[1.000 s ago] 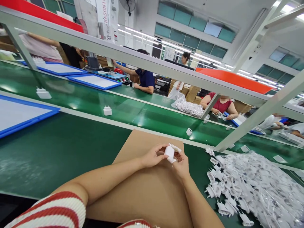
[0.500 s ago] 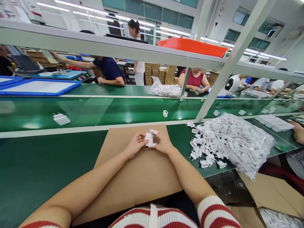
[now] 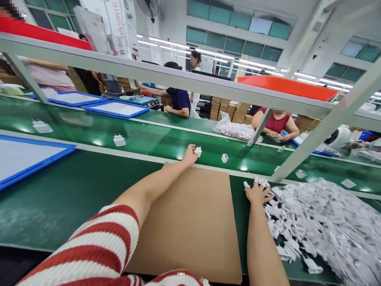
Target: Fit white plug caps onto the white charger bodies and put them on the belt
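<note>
Over the green conveyor belt (image 3: 160, 143), my left hand (image 3: 190, 155) pinches a white plug charger (image 3: 198, 151) whose two pins point up. I cannot tell whether the charger touches the belt. At the near edge of the pile of white plug pieces (image 3: 288, 228), my right hand (image 3: 257, 194) has its fingers spread, with white covers on the thumb and a fingertip. Its fingers reach onto the pieces, and none is visibly gripped. Between my arms lies a flat sheet of brown cardboard (image 3: 193, 222).
A clear plastic bag (image 3: 336, 214) of white pieces spills onto the right side of the bench. Another white charger (image 3: 119, 140) and a white housing (image 3: 224, 158) sit on the belt. A blue-rimmed tray (image 3: 35, 159) is at left. A slanted metal post (image 3: 315, 131) rises at right; people work opposite.
My hands, earlier together over the cardboard around the white plug charger, have parted. The left carried the charger forward onto the belt area; the right moved to the pile. The view turned left.
</note>
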The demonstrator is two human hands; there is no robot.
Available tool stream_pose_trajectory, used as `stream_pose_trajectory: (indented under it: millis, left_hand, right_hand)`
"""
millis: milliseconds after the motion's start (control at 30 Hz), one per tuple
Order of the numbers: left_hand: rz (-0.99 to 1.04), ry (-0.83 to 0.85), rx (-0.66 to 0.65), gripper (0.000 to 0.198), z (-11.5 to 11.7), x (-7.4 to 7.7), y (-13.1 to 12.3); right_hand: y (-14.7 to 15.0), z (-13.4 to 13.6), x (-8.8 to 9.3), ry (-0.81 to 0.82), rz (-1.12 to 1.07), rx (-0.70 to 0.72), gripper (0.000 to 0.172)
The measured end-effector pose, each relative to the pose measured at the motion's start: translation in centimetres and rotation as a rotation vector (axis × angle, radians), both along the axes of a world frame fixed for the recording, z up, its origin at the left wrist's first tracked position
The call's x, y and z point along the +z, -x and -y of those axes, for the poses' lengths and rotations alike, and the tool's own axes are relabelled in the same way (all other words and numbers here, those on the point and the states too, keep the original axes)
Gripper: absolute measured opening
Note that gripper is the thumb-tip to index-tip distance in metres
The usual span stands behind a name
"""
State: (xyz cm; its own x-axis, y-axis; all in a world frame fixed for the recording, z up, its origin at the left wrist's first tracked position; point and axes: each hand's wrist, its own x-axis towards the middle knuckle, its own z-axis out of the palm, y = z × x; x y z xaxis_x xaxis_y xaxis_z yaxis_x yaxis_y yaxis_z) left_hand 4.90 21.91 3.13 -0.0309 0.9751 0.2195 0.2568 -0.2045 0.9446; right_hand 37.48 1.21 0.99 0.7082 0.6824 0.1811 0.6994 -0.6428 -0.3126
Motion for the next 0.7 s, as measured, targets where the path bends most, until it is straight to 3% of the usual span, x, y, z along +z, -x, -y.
stream_pose_trajectory:
  millis: [100,200,267,333,433,533,600,700]
  left_hand:
    - [-0.039,0.019,0.067,0.059,-1.7,-0.9,0.6]
    - [-0.068,0.027,0.175,0.076,-1.6,-1.7,0.6]
    - [-0.133,-0.072,0.281,0.092,-0.9,-2.0,0.0]
    - [-0.264,-0.262,0.296,0.100,-0.3,-1.9,-1.1]
    - [-0.448,-0.445,0.033,0.101,-0.3,-1.5,-3.9]
    - [-0.521,-0.319,-0.285,0.109,-1.4,-1.2,-7.4]
    - [-0.539,-0.219,-0.391,0.107,-2.1,-1.3,-9.5]
    - [-0.546,-0.164,-0.423,0.082,-2.6,-1.6,-11.5]
  right_hand:
    - [0.2,0.0,0.0,0.010,0.076,0.023,0.047]
    - [0.3,-0.1,0.2,-0.043,0.112,0.039,0.036]
    - [0.4,-0.2,0.4,-0.072,0.118,0.066,0.031]
    - [0.8,-0.3,0.6,-0.069,0.106,0.075,0.027]
    - [1.6,-0.3,1.1,-0.082,0.115,0.059,0.030]
    - [2.3,-0.2,1.4,-0.112,0.183,0.140,0.041]
    - [2.5,-0.3,1.2,-0.079,0.193,0.279,0.044]
    - [2.4,-0.4,0.7,-0.044,0.171,0.434,0.049]
